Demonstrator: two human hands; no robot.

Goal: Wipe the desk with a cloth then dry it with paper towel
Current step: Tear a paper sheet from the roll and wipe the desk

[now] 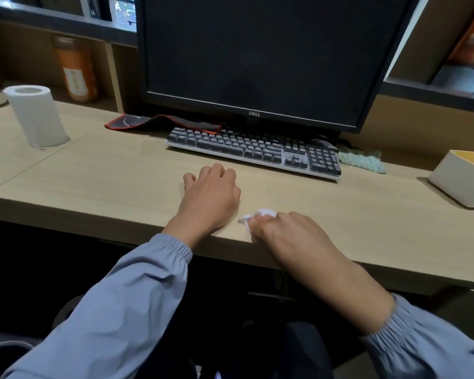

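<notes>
The pale counter (93,173) carries a dark monitor (257,50) just behind the keyboard (253,150). A paper towel roll (36,116) stands upright well left of the keyboard. In front of the keyboard, the left hand (211,195) rests on the counter, its grip loosely curled and holding nothing. Farther in front, the right hand (293,236) has its grip pinched on a crumpled paper towel wad (259,214). A green cloth (363,160) lies just beside the keyboard's right end.
</notes>
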